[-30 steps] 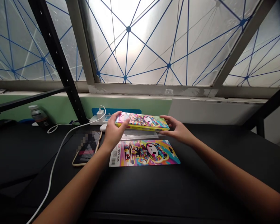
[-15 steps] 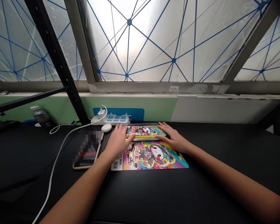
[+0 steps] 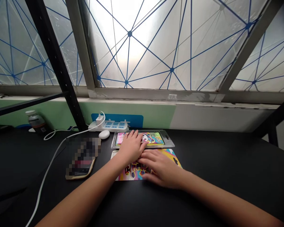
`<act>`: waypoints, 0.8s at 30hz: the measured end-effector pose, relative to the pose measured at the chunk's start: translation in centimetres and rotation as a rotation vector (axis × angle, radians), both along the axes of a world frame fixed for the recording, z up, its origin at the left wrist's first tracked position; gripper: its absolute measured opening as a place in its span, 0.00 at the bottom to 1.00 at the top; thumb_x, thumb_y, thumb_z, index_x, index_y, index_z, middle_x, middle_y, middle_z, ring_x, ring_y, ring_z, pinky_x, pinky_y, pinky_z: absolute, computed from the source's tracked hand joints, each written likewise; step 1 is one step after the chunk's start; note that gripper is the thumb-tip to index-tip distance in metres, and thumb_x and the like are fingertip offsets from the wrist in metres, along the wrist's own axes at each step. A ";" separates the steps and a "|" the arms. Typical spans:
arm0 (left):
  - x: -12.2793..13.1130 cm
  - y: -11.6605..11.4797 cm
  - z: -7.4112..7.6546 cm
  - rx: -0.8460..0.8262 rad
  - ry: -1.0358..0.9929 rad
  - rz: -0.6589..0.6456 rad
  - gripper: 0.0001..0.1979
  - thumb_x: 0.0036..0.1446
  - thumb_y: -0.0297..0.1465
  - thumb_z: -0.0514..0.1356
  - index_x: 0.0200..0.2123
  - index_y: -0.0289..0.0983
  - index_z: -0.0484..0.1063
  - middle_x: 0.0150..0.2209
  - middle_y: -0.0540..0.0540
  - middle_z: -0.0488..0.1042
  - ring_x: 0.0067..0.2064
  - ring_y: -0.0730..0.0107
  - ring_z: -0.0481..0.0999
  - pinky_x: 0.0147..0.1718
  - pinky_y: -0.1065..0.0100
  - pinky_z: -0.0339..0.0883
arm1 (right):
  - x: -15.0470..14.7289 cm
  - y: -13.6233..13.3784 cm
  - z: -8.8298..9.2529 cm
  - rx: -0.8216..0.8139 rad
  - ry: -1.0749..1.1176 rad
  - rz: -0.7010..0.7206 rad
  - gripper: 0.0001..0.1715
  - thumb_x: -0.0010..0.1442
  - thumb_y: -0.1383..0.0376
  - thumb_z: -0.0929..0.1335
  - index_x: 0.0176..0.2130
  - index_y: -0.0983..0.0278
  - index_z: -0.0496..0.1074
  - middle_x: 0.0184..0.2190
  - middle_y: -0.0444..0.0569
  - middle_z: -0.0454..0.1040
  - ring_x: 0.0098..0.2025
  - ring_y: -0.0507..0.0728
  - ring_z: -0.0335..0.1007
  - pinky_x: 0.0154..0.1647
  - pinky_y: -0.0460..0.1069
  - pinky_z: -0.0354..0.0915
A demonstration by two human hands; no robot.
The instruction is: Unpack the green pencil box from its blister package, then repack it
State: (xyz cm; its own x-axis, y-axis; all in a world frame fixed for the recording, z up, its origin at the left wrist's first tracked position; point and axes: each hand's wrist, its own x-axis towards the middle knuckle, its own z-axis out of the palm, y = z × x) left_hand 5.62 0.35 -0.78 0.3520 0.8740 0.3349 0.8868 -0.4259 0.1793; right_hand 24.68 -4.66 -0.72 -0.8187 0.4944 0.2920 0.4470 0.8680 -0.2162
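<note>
A brightly printed pencil box lies in a clear plastic blister tray near the back edge of the desk. My left hand rests flat on the box, fingers stretched out and covering its middle. In front of the tray lies a colourful printed card with a cartoon figure. My right hand is palm down over this card, its fingers extended to the left and close to my left wrist. Much of the card is hidden under both hands.
A phone lies left of the card, with a small white rounded case behind it. A white power strip stands by the wall, and its white cable crosses the desk. A bottle is at the far left.
My right hand has moved from the box's right end down onto the card. My left hand has shifted onto the box's middle. The box now lies lower, inside the tray.
</note>
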 end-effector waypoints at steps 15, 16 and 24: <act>-3.5 -1.0 -0.7 -0.058 0.138 -0.043 0.28 0.72 0.45 0.44 0.68 0.39 0.59 0.70 0.40 0.55 0.71 0.47 0.53 0.65 0.44 0.51 | -0.5 -1.0 0.2 -0.217 0.000 -0.270 0.24 0.66 0.49 0.66 0.53 0.60 0.71 0.53 0.54 0.72 0.55 0.65 0.65 0.60 0.61 0.58; -3.5 -1.0 -0.7 -0.063 0.130 -0.042 0.28 0.72 0.45 0.44 0.68 0.39 0.59 0.70 0.40 0.55 0.71 0.47 0.53 0.66 0.44 0.50 | -0.6 -0.9 0.0 -0.185 -0.009 -0.302 0.24 0.66 0.48 0.65 0.54 0.60 0.70 0.53 0.55 0.71 0.54 0.66 0.65 0.58 0.62 0.59; -3.5 -0.8 -0.4 -0.072 0.128 -0.026 0.29 0.72 0.45 0.44 0.68 0.39 0.58 0.70 0.41 0.55 0.71 0.49 0.52 0.66 0.45 0.50 | -1.0 -0.9 -0.3 -0.056 -0.090 -0.451 0.19 0.65 0.49 0.66 0.42 0.62 0.68 0.44 0.54 0.71 0.46 0.66 0.66 0.48 0.62 0.63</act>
State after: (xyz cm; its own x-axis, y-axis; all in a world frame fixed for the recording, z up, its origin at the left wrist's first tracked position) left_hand 2.11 -0.47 -1.19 0.4107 0.8841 0.2230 0.8932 -0.4392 0.0964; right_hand 23.68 -5.60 -1.03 -0.5392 0.8199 0.1924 0.7964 0.5707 -0.2001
